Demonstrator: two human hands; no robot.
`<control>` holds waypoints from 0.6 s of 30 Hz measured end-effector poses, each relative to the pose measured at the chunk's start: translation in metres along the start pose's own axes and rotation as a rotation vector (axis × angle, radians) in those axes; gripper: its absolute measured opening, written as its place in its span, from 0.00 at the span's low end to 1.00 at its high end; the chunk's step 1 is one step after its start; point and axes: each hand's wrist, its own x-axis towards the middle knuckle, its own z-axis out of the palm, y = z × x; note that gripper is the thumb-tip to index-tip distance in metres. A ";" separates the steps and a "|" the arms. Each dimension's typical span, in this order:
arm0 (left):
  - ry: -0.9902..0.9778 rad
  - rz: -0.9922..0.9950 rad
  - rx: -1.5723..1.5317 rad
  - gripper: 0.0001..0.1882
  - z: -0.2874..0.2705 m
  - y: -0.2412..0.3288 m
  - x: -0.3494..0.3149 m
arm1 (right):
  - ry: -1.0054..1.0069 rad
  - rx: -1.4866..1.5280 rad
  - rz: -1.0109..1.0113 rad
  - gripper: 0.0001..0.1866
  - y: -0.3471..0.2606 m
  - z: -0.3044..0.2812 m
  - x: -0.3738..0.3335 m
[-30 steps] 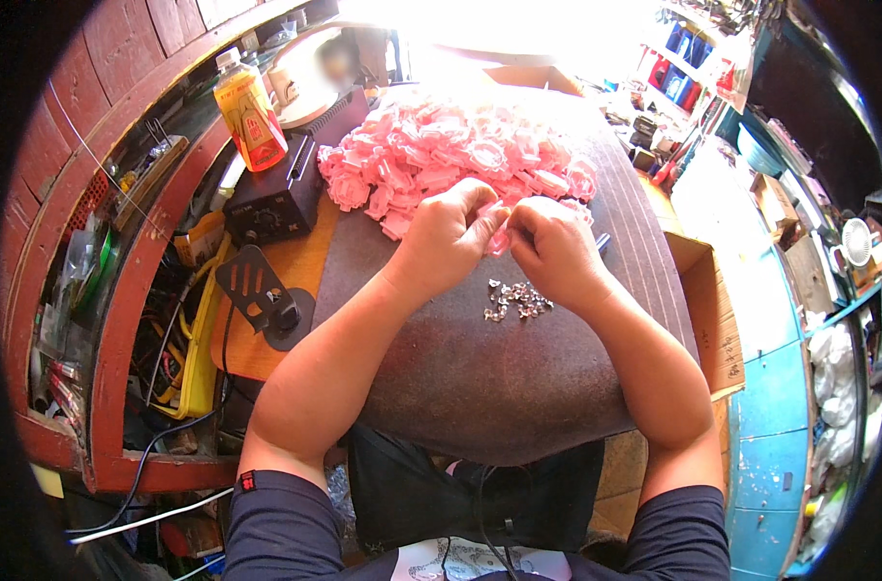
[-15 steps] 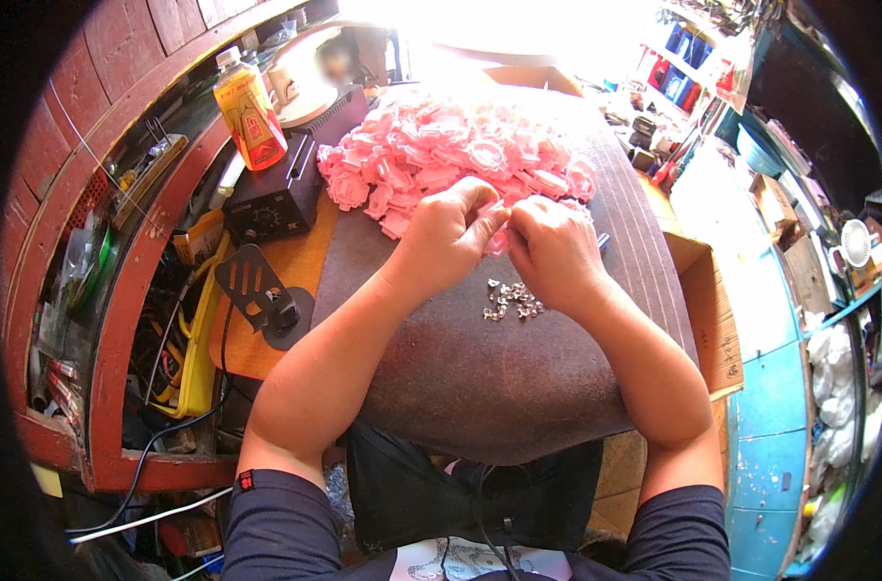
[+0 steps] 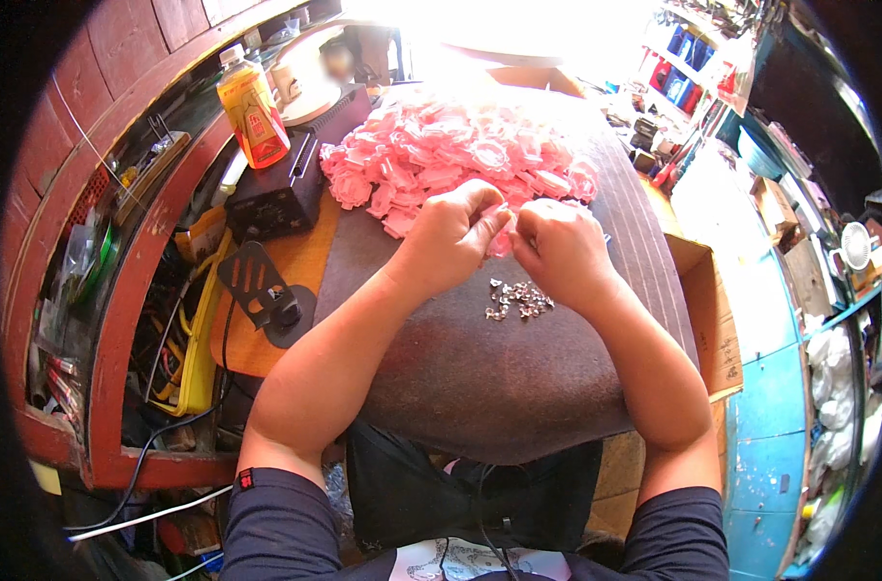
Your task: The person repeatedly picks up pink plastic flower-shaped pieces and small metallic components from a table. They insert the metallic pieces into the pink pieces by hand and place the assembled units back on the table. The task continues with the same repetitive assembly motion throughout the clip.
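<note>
My left hand (image 3: 452, 234) pinches a pink flower-shaped piece (image 3: 502, 243) between thumb and fingers, above the dark board (image 3: 460, 373). Close beside it on the right, my right hand (image 3: 564, 246) is closed, its fingertips at the edge of the piece. Whatever lies between those fingertips is too small or hidden to make out. Below both hands, several small shiny metal pieces (image 3: 520, 300) are scattered on the board. Beyond the hands rises a large heap of similar pink flower-shaped pieces (image 3: 450, 155).
At the left stand a black box with a knob (image 3: 266, 198), a drink bottle (image 3: 253, 111) and a black slotted stand (image 3: 264, 290). A cardboard box (image 3: 707, 315) sits by the board's right edge. Farther right are a blue surface (image 3: 770, 387) and a small white fan (image 3: 855, 244).
My right hand has shifted slightly right, so the gap between the two hands is a little wider. The pink piece stays in my left hand.
</note>
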 end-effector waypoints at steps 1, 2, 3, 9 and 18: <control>-0.012 -0.041 -0.051 0.10 -0.002 0.004 0.000 | 0.018 0.127 0.042 0.10 0.004 0.000 0.001; -0.023 -0.082 -0.101 0.11 -0.003 0.008 0.000 | 0.035 0.254 0.084 0.12 0.011 0.003 0.002; -0.004 -0.093 -0.152 0.11 -0.002 0.009 0.001 | 0.053 0.381 0.125 0.13 0.020 0.007 0.003; -0.010 -0.084 -0.064 0.17 -0.006 0.003 0.003 | -0.232 1.172 0.363 0.10 0.019 0.010 0.007; -0.003 -0.062 -0.118 0.17 -0.007 0.001 0.003 | -0.135 1.248 0.309 0.07 0.013 0.019 0.005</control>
